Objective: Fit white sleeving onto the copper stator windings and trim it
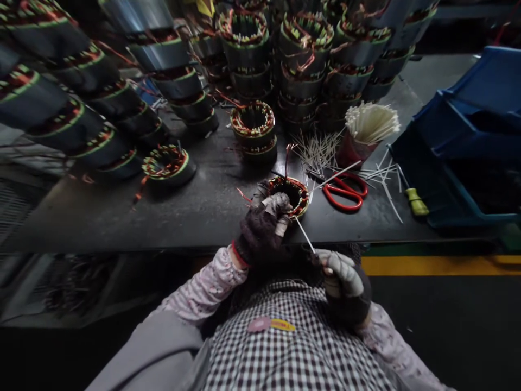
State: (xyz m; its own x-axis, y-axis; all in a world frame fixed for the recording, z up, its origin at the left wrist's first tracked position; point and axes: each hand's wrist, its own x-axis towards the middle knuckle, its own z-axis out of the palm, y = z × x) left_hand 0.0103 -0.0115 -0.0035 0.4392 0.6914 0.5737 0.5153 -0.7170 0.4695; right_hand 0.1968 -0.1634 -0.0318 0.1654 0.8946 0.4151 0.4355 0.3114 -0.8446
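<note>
Near the bench's front edge sits a motor stator (300,205) with copper windings and a yellow-green rim. My left hand (266,220), in a dark glove with taped fingers, is closed round its near left side, fingertips over the rim. Below and to the right, my right hand (342,274) pinches the end of a thin white cord (304,234). That cord runs tautly up to the stator's near rim. Another white length (336,176) slants from the stator's right side past red-handled scissors (345,193).
Stacked stators (252,54) line the back and left of the bench (203,217). A red cup (356,149) holds a bundle of white sticks (370,125), with loose ones scattered beside it. A screwdriver (415,201) with a yellow-green handle lies by blue bins (459,125).
</note>
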